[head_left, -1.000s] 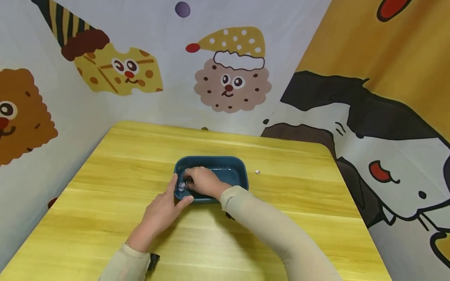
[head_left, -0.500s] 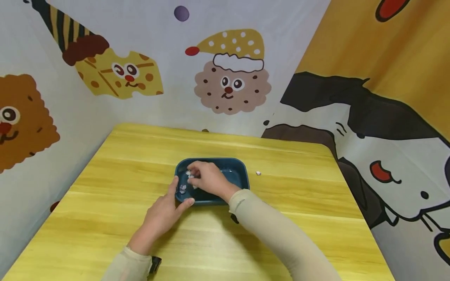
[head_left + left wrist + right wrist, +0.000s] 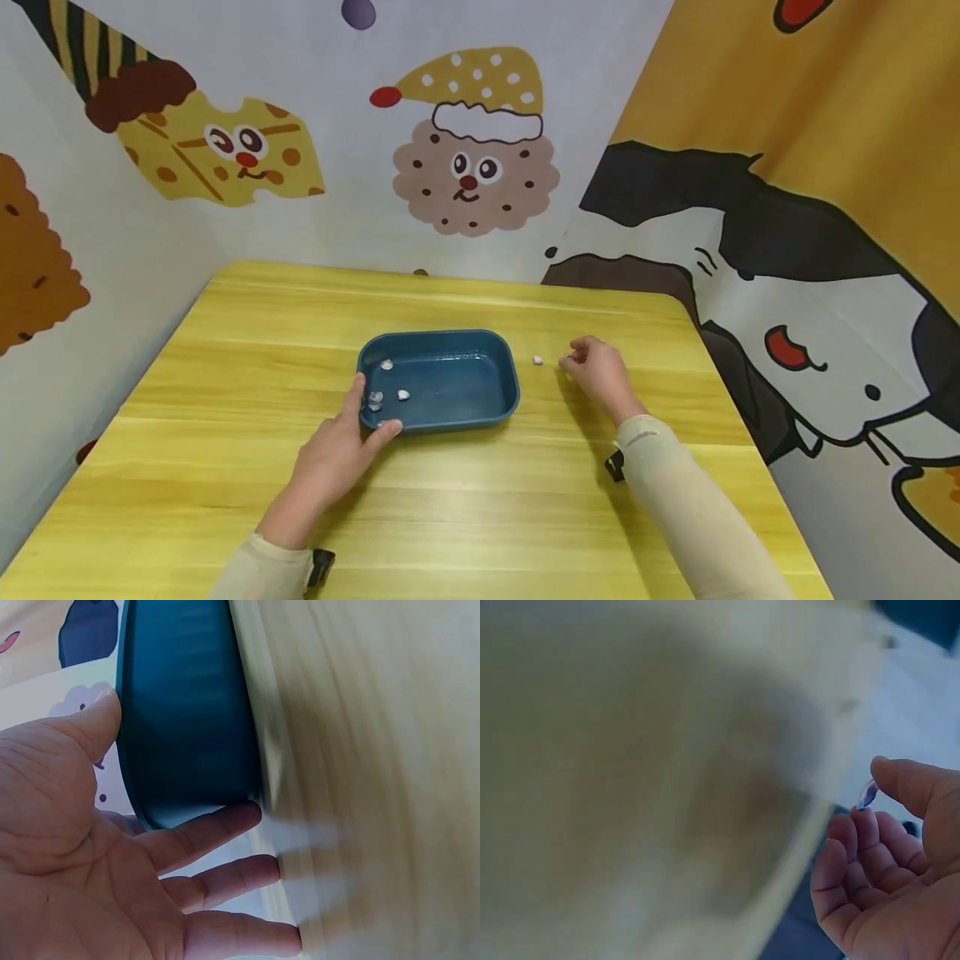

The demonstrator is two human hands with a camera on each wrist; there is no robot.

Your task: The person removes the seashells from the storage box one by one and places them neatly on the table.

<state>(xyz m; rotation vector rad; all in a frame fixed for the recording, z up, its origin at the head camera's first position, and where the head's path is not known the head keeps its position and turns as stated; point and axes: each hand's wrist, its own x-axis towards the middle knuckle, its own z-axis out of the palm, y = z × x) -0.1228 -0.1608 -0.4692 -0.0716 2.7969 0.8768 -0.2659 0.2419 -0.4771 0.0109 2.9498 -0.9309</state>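
The work looks about midway, as far as one can judge: some pieces lie inside the tray (image 3: 512, 379) and others are outside it. The tray sits near the middle of the table (image 3: 247, 400), well back from the table's near edge. Inside, a figure-like piece (image 3: 376, 401) lies towards the near-left corner, a far white piece (image 3: 386, 364) towards the far-left corner, and a near white piece (image 3: 403, 395) slightly inward from the left end. Outside, a loose piece (image 3: 537, 361) lies on the table just beyond the tray's right edge, so that one, along with the held one, seems left to deal with.

The right hand (image 3: 600, 375) is over the table's right part, thumb and a fingertip pinching a small shiny piece (image 3: 867, 795) between them. The left hand (image 3: 333, 450) braces the tray's near-left corner, fingers extended and apart, thumb against the rim.

Whether the held piece was meant for the tray or the table cannot be told. The right wrist view is badly blurred, only a corner of the tray enters it, and its dark specks are hard to identify. A pale sliver beside the left thumb may be another piece, mostly hidden by the near wall.
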